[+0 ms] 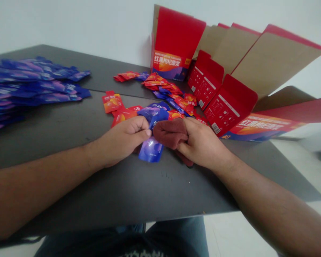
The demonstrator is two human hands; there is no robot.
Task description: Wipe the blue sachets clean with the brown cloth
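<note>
Between thumb and fingers, my left hand (131, 137) pinches a blue-purple sachet (151, 150) above the dark table. My right hand (202, 142) is closed around a folded brown cloth (171, 132), which presses against the sachet's right side and covers part of it. Another blue sachet (156, 109) shows just beyond the hands, beside red-orange sachets (124, 115) lying loosely on the table. The fingers of both hands are curled, and some fingertips are hidden behind the cloth and sachet.
Stacked blue sachets (29, 85) lie at the left. A pile of red and blue sachets (163, 87) lies behind my hands. Open red cartons (180, 43) with raised flaps stand at the back and right. The dark table's front edge (176, 217) runs before my lap.
</note>
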